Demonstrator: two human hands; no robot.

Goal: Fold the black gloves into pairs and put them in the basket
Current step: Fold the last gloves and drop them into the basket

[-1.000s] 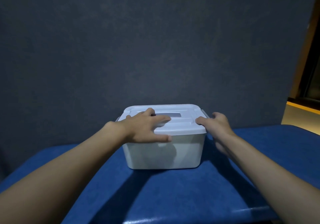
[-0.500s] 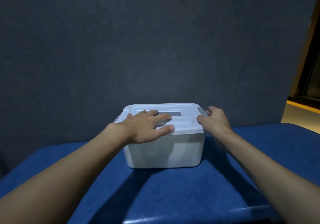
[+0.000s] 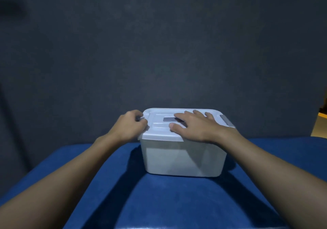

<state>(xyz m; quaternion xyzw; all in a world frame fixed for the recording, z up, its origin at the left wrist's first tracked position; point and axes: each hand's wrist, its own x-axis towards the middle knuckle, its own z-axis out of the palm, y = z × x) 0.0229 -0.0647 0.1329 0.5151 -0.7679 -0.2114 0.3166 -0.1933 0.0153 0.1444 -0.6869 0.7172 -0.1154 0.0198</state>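
A white plastic basket point(image 3: 184, 159) with its lid point(image 3: 159, 131) on stands on the blue padded surface. My left hand point(image 3: 128, 128) is at the lid's left end, fingers curled around the grey latch there. My right hand point(image 3: 196, 126) lies flat on top of the lid with fingers spread, partly covering the grey handle recess point(image 3: 169, 119). The grey latch point(image 3: 227, 121) at the right end is uncovered. No black gloves are in view; the basket's inside is hidden by the lid.
The blue padded surface point(image 3: 159, 202) runs from the basket toward me and out to both sides. A dark grey wall point(image 3: 159, 51) rises right behind the basket. A lit yellowish opening point(image 3: 323, 115) shows at the far right edge.
My left hand left the lid's top and went to the left latch. My right hand left the right latch and now lies flat on the lid. The view shifted left.
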